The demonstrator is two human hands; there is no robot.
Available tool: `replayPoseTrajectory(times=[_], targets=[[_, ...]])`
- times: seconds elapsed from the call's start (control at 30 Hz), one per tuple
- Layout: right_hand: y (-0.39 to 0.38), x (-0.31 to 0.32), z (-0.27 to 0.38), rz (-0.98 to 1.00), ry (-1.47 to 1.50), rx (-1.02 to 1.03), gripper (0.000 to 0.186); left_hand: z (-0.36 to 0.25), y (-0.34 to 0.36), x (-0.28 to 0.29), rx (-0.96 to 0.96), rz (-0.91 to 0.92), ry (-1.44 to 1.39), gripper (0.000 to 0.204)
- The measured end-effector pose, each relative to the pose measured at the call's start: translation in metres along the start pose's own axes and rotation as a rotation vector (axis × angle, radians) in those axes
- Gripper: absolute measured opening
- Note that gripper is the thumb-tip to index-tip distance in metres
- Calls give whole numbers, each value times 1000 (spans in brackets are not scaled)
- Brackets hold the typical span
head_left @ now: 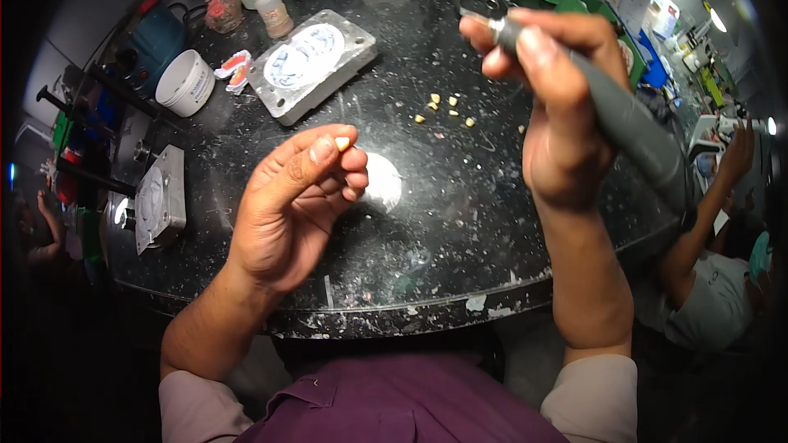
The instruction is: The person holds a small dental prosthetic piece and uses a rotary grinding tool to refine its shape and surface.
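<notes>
Left hand (291, 205) raised above the dark speckled surface (460, 221), thumb and fingertips pinched together on a small artificial tooth (342, 143), pale yellow, just clear of the white dust patch (382, 183). Right hand (558, 107) up and to the right of that patch, closed around a grey rotary handpiece (624, 119), tip pointing left, well apart from the tooth.

Beyond the dust patch, a scatter of loose teeth (447, 111); further back and left of it, a grey metal flask half (312, 66) with white plaster inside, then a pink denture piece (236, 70) and a white tub (185, 82). At the left edge of the surface, another metal flask (158, 197).

Likely very light, hard and smooth, so easily dropped or flicked away; probably brittle at thin edges. Best held by its sides between fingertip pads, working face left exposed, grip firm but not crushing.
</notes>
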State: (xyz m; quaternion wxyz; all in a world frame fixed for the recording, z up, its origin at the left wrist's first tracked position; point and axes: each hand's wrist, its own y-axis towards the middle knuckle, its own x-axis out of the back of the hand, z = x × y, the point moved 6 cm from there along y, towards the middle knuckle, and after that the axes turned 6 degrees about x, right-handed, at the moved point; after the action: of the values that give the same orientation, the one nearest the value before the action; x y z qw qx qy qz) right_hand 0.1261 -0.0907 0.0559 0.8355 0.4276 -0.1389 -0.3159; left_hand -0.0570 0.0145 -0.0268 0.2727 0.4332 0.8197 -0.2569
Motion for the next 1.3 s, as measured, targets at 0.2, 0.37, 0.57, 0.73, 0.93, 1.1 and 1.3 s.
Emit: replayPoseTrajectory(times=[0.2, 0.37, 0.57, 0.73, 0.93, 1.1, 1.3], targets=[[46, 71, -10, -120, -121, 246, 8, 5, 1, -33, -301, -20, 790, 13], [39, 100, -15, -251, -185, 204, 10, 32, 25, -106, -781, 277, 1487, 14], [33, 85, -33, -210, -194, 153, 16, 68, 75, -105, -653, 193, 1608, 17], [26, 79, -10, -158, -665, 340, 17, 45, 68, -117, -938, 84, 1610, 16], [28, 76, 0, -128, -632, 325, 15, -6, 98, -74, -446, 1, 1432, 35], [30, 73, -5, -84, -638, 276, 15, 8, 89, -100, -833, 241, 1598, 24], [26, 68, -12, -79, -497, 247, 14, 16, 101, -93, -604, 211, 1966, 16]])
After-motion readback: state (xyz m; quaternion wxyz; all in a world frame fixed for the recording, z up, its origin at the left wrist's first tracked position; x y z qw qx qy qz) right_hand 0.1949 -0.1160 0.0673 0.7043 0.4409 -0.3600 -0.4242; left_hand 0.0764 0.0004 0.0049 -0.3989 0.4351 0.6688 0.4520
